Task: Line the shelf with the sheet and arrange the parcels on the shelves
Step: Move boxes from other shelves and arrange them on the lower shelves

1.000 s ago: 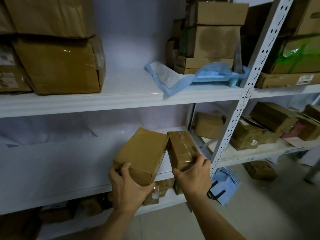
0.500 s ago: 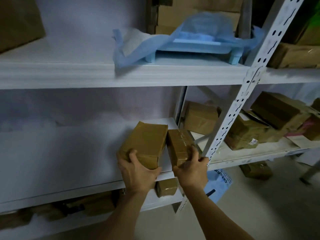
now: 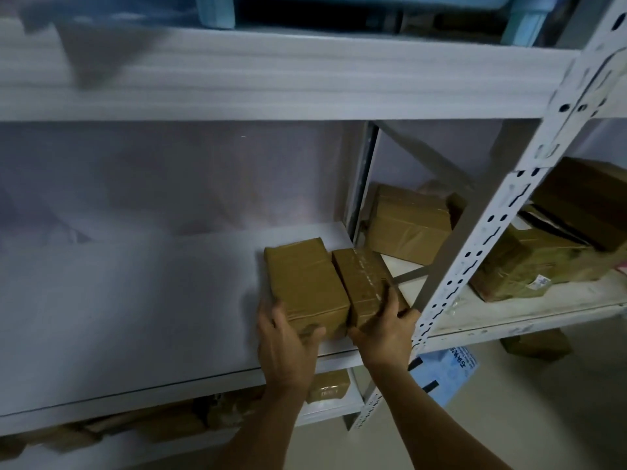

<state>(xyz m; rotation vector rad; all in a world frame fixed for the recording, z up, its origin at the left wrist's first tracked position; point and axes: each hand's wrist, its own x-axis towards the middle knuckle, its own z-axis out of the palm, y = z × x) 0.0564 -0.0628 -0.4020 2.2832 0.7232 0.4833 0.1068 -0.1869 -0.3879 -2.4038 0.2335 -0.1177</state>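
Fingers of the left hand (image 3: 285, 347) curl round the near corner of the wider parcel (image 3: 305, 286), while the right hand (image 3: 385, 330) grips the narrower parcel (image 3: 364, 283) touching it. Both brown parcels rest side by side at the right end of the white sheet (image 3: 135, 300) covering the middle shelf (image 3: 169, 385).

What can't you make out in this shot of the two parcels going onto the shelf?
Head view only:
- Left parcel: near end covered by the left hand.
- Right parcel: near corner covered by the right hand; tape print too blurred to read.
- Blue tray: cut off by the top edge.
- Bottom-shelf parcels: dark, hidden behind the shelf edge.
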